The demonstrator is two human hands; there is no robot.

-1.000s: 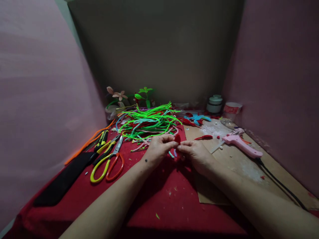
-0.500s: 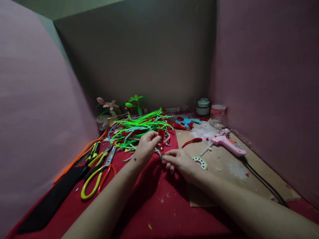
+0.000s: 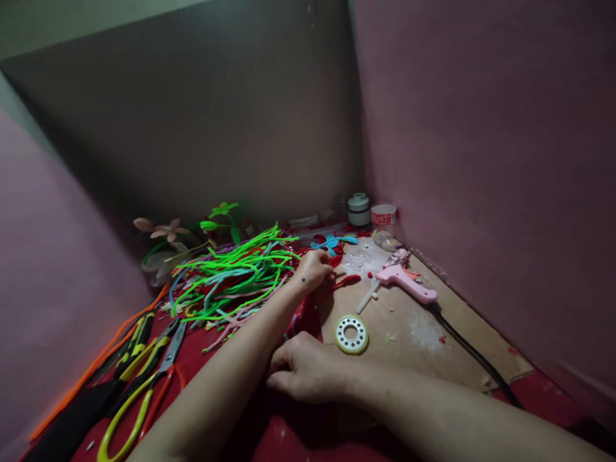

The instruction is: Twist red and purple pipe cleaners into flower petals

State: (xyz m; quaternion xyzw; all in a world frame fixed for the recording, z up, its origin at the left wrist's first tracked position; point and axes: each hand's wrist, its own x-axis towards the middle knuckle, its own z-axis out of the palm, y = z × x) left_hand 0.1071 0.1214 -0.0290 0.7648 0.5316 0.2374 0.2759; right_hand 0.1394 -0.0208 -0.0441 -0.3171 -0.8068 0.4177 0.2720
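My left hand [image 3: 316,271] reaches over the left edge of the brown board [image 3: 409,333], beside red fuzzy pieces [image 3: 347,281] and a blue fuzzy piece [image 3: 332,242]. Its fingers are bent together around something I cannot make out. Nearer to me, my right hand [image 3: 308,369] is closed above the red cloth [image 3: 260,417], thumb and fingers pinched. A thin piece rises beside its fingertips, too dim to name. The white and yellow ring spool [image 3: 351,334] lies flat on the board, to the right of both hands.
Green and mixed fuzzy stems [image 3: 235,269] are heaped at left centre. Scissors [image 3: 168,366] and pliers [image 3: 137,340] lie at the left. A pink glue gun [image 3: 407,282], its cord [image 3: 476,353], a jar [image 3: 359,210] and a cup [image 3: 384,218] are at right.
The view has swung right. My left hand has moved forward onto the board's edge, away from my right hand, which is now nearer to me. The ring spool is fully uncovered.
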